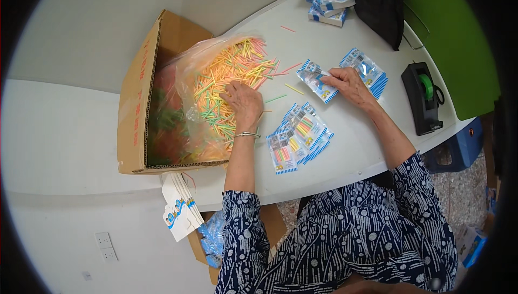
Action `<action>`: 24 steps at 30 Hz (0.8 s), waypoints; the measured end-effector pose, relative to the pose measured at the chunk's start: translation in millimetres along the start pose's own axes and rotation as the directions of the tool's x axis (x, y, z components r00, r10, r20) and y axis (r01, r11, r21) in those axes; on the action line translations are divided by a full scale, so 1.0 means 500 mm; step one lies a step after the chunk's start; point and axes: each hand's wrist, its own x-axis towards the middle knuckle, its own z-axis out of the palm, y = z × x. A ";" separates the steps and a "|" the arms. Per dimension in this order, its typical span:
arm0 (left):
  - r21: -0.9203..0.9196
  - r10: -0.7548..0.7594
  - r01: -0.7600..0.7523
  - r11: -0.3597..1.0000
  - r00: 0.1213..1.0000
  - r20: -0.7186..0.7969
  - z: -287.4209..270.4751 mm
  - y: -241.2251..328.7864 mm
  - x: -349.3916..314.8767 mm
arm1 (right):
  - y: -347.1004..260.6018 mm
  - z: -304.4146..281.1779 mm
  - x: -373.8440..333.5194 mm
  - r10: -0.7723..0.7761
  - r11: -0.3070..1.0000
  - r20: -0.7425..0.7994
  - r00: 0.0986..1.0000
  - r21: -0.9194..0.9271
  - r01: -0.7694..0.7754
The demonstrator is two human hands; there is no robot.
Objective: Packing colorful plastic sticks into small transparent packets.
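Note:
My left hand rests on a heap of thin pastel sticks in pink, yellow, orange and green. Its fingers are a little apart and bent down onto the sticks; no stick shows gripped between them. The heap spills from a clear plastic bag in a tipped cardboard box. Between thumb and fingers, my right hand pinches a small clear packet with blue striped edges. Flat packets lie just beyond that hand. Nearer me, several packets with coloured sticks inside overlap on the white table.
A black tape dispenser with green tape stands at the right edge. Blue and white boxes and a black bag are at the back. Folded white cartons hang at the front left, above a box of blue packets.

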 end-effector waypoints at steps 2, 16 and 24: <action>0.089 0.012 -0.011 0.996 1.000 -0.006 0.010 0.001 -0.001 | -0.003 0.002 0.000 0.006 1.000 -0.009 1.000 0.026 -0.006; -0.091 -0.116 0.116 0.989 0.993 -0.001 0.002 -0.045 0.021 | -0.001 0.000 0.004 0.006 1.000 -0.009 1.000 0.008 -0.006; -0.903 -0.136 0.339 0.265 0.940 0.313 -0.130 -0.042 0.038 | -0.041 0.054 0.010 0.045 0.890 -0.001 0.999 0.453 -0.040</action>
